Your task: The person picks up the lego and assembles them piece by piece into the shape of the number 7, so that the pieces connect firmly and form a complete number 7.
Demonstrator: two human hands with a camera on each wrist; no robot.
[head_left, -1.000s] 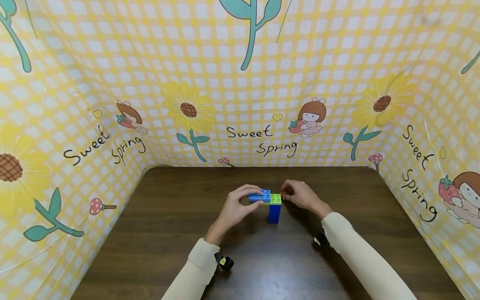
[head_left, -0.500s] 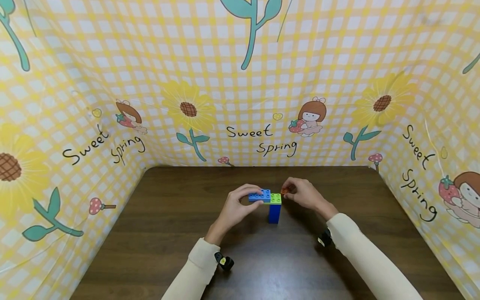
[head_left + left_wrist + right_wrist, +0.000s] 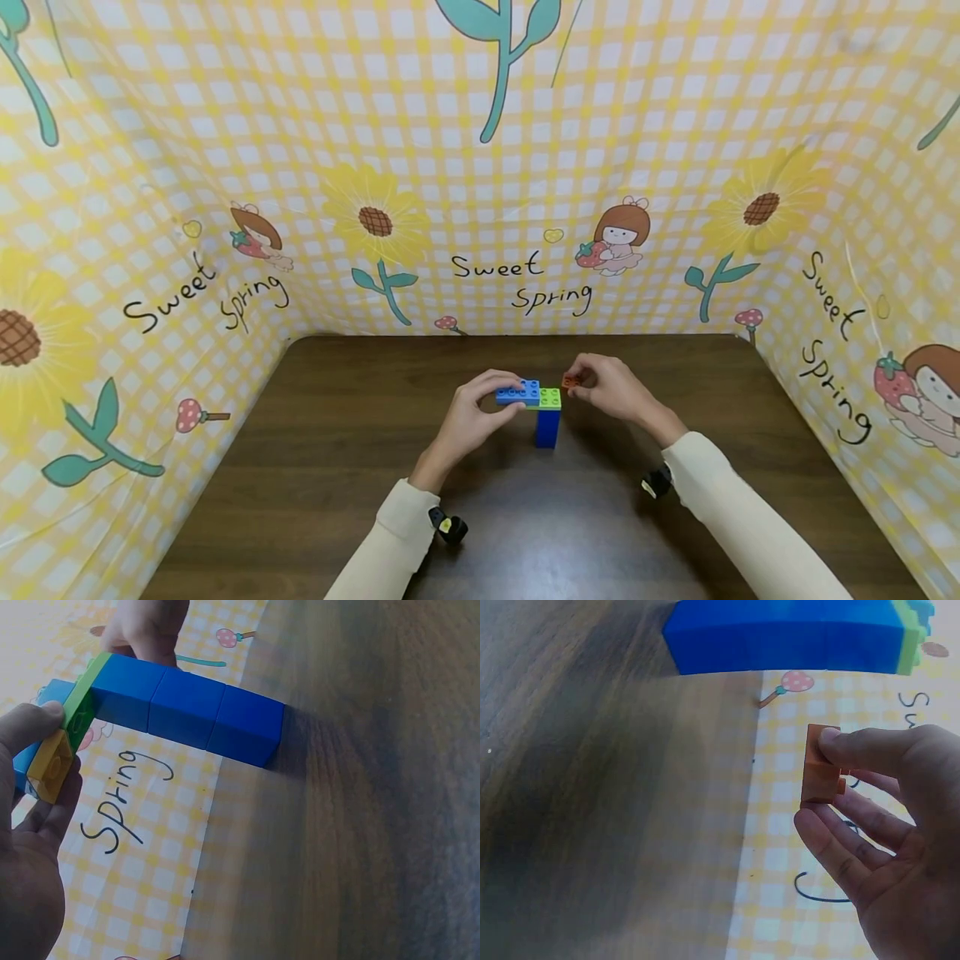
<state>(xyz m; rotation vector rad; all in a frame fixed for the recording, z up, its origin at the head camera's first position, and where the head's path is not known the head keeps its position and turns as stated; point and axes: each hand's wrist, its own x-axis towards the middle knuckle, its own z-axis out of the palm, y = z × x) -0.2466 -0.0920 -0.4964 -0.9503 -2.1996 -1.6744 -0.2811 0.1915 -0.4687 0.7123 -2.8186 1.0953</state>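
Note:
A tower of dark blue bricks (image 3: 547, 428) stands upright on the table, topped by a lime green brick (image 3: 551, 397) that juts out to the left. On the green one sits a light blue brick (image 3: 517, 393). My left hand (image 3: 474, 410) grips the light blue brick between thumb and fingers. Under the overhang, beside the left fingers, a yellow-orange brick (image 3: 51, 766) shows in the left wrist view. To the right of the tower, my right hand (image 3: 613, 388) pinches a small orange brick (image 3: 821, 772) by thumb and fingers, apart from the tower.
The brown wooden table (image 3: 322, 467) reaches back to a yellow checked cloth (image 3: 420, 292) that hangs behind and on both sides. A small black device is strapped at each wrist, near the cream sleeves (image 3: 405, 517).
My right hand has drawn slightly to the right of the tower with the orange brick, which now shows more. The left hand keeps its hold in the same place.

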